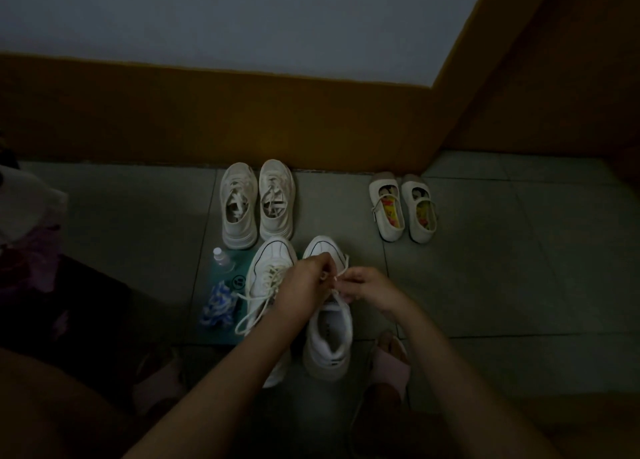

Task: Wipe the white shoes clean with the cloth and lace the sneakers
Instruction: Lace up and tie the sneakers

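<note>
2 hands (pixel 341 284) pinching lace (pixel 341 271) over sneaker (pixel 329 334)

The left hand (pixel 304 282) hides the right sneaker's (pixel 329 337) lace eyelets.

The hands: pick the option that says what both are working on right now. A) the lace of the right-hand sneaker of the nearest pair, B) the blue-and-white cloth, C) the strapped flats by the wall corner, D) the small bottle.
A: the left hand and right hand meet over the right-hand sneaker and pinch its lace, while the cloth lies untouched.
</note>
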A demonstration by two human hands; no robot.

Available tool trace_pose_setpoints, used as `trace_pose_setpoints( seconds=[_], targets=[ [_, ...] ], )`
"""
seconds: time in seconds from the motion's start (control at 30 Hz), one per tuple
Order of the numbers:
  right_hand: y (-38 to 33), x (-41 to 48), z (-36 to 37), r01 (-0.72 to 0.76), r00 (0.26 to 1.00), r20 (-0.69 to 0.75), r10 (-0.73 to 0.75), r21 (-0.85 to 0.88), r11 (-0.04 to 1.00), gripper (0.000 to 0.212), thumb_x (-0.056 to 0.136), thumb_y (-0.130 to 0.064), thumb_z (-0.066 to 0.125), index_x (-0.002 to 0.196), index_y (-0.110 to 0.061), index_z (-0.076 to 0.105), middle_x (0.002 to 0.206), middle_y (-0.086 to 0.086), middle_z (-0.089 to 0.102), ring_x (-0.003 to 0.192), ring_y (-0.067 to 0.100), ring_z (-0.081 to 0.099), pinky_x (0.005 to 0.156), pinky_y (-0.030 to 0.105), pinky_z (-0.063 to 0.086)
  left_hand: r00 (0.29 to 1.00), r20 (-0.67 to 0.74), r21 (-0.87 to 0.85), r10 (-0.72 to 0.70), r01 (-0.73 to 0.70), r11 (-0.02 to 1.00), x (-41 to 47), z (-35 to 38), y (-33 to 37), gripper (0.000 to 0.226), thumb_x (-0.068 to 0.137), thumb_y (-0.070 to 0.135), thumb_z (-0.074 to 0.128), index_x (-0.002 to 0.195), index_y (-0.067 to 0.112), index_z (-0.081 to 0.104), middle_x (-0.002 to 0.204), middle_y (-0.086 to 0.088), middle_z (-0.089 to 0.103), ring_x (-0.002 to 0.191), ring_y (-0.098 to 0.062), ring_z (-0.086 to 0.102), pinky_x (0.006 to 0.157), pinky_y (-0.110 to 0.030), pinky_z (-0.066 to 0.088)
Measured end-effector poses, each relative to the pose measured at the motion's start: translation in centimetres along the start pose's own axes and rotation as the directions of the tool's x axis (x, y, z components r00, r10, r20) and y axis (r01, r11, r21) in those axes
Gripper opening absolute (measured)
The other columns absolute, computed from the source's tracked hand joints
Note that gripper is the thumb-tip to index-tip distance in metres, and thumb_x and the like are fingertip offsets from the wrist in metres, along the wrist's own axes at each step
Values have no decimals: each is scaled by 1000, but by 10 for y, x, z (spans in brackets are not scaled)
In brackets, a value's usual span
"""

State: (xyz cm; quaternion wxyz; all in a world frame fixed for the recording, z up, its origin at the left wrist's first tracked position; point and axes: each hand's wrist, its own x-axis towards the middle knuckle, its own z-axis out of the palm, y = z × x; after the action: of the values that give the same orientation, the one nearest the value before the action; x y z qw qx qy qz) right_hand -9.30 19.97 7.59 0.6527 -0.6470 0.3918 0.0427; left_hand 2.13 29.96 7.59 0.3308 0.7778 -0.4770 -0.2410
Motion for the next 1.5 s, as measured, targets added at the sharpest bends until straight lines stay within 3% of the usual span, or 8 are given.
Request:
trace_pose_setpoints(
  seconds=[0.27, 0.43, 0.73, 0.87, 1.03, 1.2, 1.3, 1.5],
  targets=[
    [1, 2, -3, 34, 997, -64, -31, 52, 998, 30, 88, 12, 48, 117, 3, 52, 77, 6, 59, 54, 2, 61, 50, 15, 49, 997, -22, -197, -80, 74, 978, -5, 3, -1, 13, 77, 4, 66, 80, 15, 62, 80, -3, 69, 74, -16, 64, 70, -30, 50],
    [3, 3, -2, 70, 996, -59, -68, 33, 997, 30, 87, 13, 49, 117, 13, 54, 65, -9, 66, 53, -5, 60, 50, 9, 43, 993, -7, -306, -117, 109, 946, -9, 3, -1, 20, 74, 3, 71, 77, 21, 61, 74, 0, 68, 72, -15, 65, 70, -28, 51],
    [8, 3, -9, 48, 991, -122, -56, -66, 997, 20, 85, 5, 59, 99, 19, 61, 40, -6, 57, 37, -3, 49, 44, 10, 40, 972, -34, -316, -232, 210, 925, -15, -2, -7, 9, 79, 15, 69, 87, 14, 74, 86, -1, 74, 80, -10, 67, 81, -32, 53],
    [12, 0, -18, 45, 990, -130, -58, -101, 994, 6, 84, 0, 62, 85, 2, 68, 44, -7, 57, 40, -2, 50, 45, 12, 42, 957, -84, -298, -278, 242, 923, -23, -14, -9, 6, 81, 21, 68, 81, 18, 73, 82, 3, 73, 76, -5, 65, 76, -26, 52],
    [19, 0, -23, -17, 991, -130, -13, -221, 975, 24, 86, -6, 62, 64, -15, 64, 54, 0, 57, 41, 1, 50, 51, 21, 42, 963, -66, -105, -263, 255, 961, -32, -23, -16, 8, 81, 32, 67, 83, 26, 72, 81, 8, 71, 76, -8, 64, 75, -31, 52],
    [18, -2, -27, -71, 982, -188, 9, -326, 943, 31, 90, -8, 57, 59, -17, 57, 56, 2, 55, 49, 9, 51, 52, 21, 41, 947, -31, -185, -318, 308, 933, -35, -21, -13, 8, 84, 26, 64, 77, 24, 66, 71, 4, 69, 67, -7, 64, 64, -26, 49],
    [25, -5, -26, -148, 965, -242, 96, -206, 967, 34, 91, -6, 55, 58, -13, 56, 44, -4, 55, 35, 0, 50, 43, 16, 43, 928, -21, -285, -372, 351, 892, -38, -19, -9, 16, 86, 18, 62, 71, 20, 63, 63, 4, 66, 53, 0, 60, 48, -10, 41],
    [23, -10, -20, -258, 929, -222, 297, 187, 948, 28, 94, -4, 50, 66, -2, 53, 63, 10, 51, 33, 1, 51, 38, 12, 42, 876, -19, -461, -481, 419, 782, -42, -18, -5, 15, 89, 12, 57, 78, 5, 64, 64, -5, 67, 52, -8, 63, 42, -13, 43]
  ],
)
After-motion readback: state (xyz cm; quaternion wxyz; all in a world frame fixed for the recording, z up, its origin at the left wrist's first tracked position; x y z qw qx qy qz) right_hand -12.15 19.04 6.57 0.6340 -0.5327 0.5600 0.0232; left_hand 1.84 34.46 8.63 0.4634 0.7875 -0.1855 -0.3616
